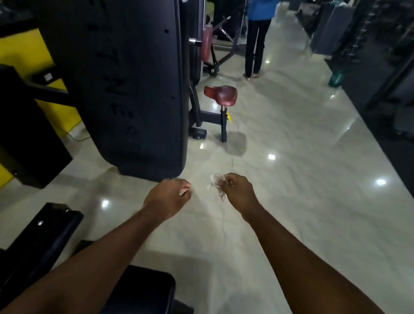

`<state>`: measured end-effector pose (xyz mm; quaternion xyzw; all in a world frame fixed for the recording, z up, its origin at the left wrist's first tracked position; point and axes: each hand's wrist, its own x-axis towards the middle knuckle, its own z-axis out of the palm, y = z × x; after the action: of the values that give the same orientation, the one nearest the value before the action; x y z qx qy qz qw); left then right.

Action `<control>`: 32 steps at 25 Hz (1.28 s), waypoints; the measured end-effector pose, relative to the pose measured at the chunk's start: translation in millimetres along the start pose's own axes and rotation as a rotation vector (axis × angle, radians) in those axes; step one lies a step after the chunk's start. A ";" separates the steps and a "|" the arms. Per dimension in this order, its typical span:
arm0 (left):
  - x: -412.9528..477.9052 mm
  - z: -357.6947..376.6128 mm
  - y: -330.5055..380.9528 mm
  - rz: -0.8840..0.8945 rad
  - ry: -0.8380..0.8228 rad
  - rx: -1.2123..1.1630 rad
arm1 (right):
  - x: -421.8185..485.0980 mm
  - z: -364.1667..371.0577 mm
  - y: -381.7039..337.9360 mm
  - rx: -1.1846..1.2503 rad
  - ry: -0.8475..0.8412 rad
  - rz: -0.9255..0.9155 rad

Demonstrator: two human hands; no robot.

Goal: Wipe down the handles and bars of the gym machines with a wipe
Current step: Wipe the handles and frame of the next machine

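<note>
My right hand (237, 192) pinches a crumpled white wipe (215, 185) in front of me, above the pale floor. My left hand (167, 198) is just to its left with the fingers curled; a small pale bit shows at its fingertips, and I cannot tell whether it is a scrap of wipe. Neither hand touches any machine. A tall black weight-stack shroud (123, 77) of a gym machine stands just beyond my left hand. Its red seat (220, 95) on a black post is further back.
A black padded bench (140, 296) and black frame part (43, 233) lie at the bottom left. A person in a blue top (258, 33) stands on the aisle ahead. Dark machines (390, 71) line the right side. A yellow wall (17, 45) is at the left.
</note>
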<state>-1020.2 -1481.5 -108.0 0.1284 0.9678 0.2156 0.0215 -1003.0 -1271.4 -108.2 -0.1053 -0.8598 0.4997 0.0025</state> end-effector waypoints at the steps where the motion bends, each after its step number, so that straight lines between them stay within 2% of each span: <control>1: 24.8 5.4 8.2 -0.011 -0.002 -0.006 | 20.0 -11.4 3.0 0.028 -0.001 0.004; 6: 166.5 24.7 37.5 -0.078 -0.005 -0.053 | 162.6 -60.9 14.1 0.042 -0.061 -0.033; 14: 409.8 7.0 76.7 -0.162 0.084 -0.149 | 432.4 -125.3 -21.3 0.131 -0.090 -0.012; 20: 600.9 19.8 81.0 -0.196 0.167 -0.074 | 644.4 -139.6 -28.7 0.069 -0.208 -0.192; 26: 748.6 2.2 54.7 -0.414 0.232 -0.116 | 841.8 -111.7 -76.3 0.008 -0.375 -0.280; 32: 866.2 -18.9 -15.7 -0.601 0.369 -0.142 | 980.9 -26.6 -141.7 -0.023 -0.537 -0.397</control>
<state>-1862.7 -1279.7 -85.6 -0.2048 0.9325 0.2859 -0.0821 -1984.5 -1136.2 -72.2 0.1997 -0.8390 0.4896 -0.1283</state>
